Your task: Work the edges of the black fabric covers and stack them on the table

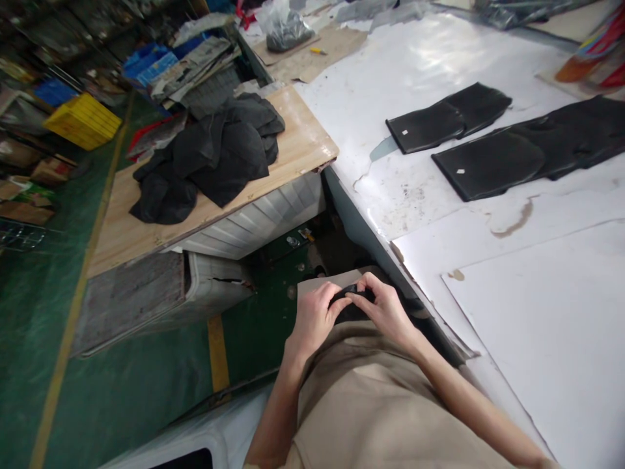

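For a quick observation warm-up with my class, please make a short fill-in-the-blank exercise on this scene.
1. The left hand and right hand pinch a small item coloured ____.
2. The dark cloth pile lies on a tabletop made of ____.
3. The floor is coloured ____, with yellow lines.

Missing words: black; wood; green.

Can't make out much of black piece (340,294) from here — left hand (314,317) and right hand (389,309) cover most of it. Row of black panels (495,163) runs off right edge, white mark (460,171) on it too tiny for me to read. Red-and-orange thing (593,52) cut off too, kinda smeary. Shelves (36,29) top left — pure blur to me.
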